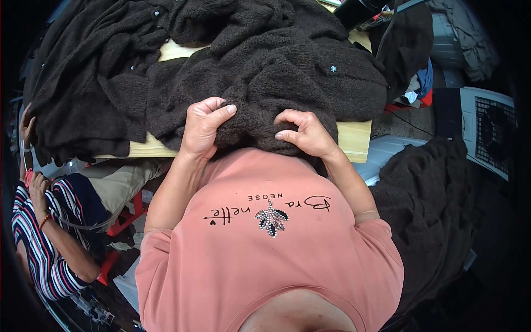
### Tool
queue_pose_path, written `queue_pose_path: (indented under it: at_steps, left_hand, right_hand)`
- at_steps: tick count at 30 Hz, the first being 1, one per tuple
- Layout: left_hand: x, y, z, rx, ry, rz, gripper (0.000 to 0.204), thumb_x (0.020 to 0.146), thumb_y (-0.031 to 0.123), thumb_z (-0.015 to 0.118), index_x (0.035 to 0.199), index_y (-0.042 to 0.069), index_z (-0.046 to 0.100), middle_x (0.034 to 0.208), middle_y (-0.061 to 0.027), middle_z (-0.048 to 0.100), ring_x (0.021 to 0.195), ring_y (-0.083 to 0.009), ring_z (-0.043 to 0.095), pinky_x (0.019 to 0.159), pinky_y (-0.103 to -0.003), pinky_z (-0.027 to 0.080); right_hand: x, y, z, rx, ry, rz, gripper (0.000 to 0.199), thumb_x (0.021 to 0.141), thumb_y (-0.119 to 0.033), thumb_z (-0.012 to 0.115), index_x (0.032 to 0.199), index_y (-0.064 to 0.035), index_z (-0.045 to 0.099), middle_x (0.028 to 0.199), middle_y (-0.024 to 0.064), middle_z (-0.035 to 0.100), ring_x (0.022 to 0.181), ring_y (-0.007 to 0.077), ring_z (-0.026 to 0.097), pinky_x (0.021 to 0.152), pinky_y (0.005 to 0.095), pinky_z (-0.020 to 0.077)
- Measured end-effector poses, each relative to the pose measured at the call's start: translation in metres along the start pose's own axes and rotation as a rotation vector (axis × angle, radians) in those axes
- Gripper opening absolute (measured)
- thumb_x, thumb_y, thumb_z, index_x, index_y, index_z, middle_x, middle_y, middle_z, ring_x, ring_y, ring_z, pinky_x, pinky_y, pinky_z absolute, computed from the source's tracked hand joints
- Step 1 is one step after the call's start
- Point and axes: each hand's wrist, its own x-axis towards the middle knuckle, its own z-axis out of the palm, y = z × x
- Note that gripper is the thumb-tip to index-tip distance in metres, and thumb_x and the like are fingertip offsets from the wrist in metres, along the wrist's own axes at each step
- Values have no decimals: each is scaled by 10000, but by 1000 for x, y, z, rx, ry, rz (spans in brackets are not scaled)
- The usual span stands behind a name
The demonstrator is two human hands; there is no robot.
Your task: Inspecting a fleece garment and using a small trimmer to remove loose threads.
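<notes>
Head view: both hands, left hand point(202, 128) and right hand point(303, 133), are pinching closed on the sweater point(265, 77) hem (2 more heaped on the table point(354, 139)), handling barely begun.

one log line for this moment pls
left hand gripping dark brown fuzzy garment | right hand pinching its near edge | garment on wooden table

One head view looks steeply down, close over the wooden table point(354, 141).

A co-worker's striped sleeve point(33, 249) sits beside a red stool point(124, 218).
</notes>
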Motion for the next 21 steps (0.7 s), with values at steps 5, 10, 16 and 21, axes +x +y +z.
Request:
queue_pose_path:
  at_steps: [5, 10, 16, 21]
  left_hand:
    - [-1, 5, 3, -6, -11, 12, 38, 797, 26, 593, 785, -1, 616, 740, -29, 620, 630, -61, 550, 608, -201, 456]
    - [-1, 3, 3, 11, -23, 43, 23, 785, 4, 601, 794, -7, 618, 745, -29, 622, 638, -58, 548, 609, -198, 455]
    - [-6, 4, 21, 166, -145, 46, 50, 764, -24, 604, 792, -13, 644, 729, -14, 617, 636, -52, 529, 600, -186, 434]
    - [-5, -3, 17, 169, -258, 32, 48, 778, 4, 598, 781, -14, 643, 709, 6, 600, 643, -39, 502, 599, -176, 396]
  right_hand:
    - [-8, 11, 0, -20, 129, 45, 161, 691, 17, 624, 850, 12, 604, 833, 121, 596, 762, 222, 590, 696, 300, 463]
    - [-12, -12, 0, -195, 307, -358, 242, 618, 110, 589, 839, 11, 604, 844, 124, 587, 766, 240, 588, 683, 287, 476]
    - [9, -51, 13, -271, 306, -928, 229, 579, 112, 594, 798, 48, 591, 797, 149, 578, 640, 250, 587, 562, 307, 492]
    - [15, -42, 21, -383, 389, -997, 185, 583, 64, 606, 761, 20, 584, 756, 96, 576, 607, 204, 552, 500, 287, 438]
